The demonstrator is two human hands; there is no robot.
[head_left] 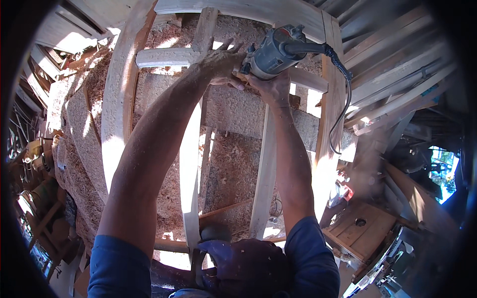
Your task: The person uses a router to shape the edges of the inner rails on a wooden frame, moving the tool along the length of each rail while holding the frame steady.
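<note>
The blue-grey, cylindrical power tool (271, 58) with a dark cable (346, 89) sits at upper centre, above a pale wooden frame (117, 99). My right hand (273, 90) meets its lower side; I cannot tell how those fingers close. My left hand (221, 67) spreads its fingers just beside it. Long planks (397, 82) fill the upper right.

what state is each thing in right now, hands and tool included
power tool: tilted; running or off, cannot tell
left hand: open, fingers spread, beside the tool
right hand: at the tool's near side, fingers mostly hidden
cord: slack, hanging in a curve
wooden frame: bare wood, dusty, partly sunlit
sawdust: loose, scattered
</note>
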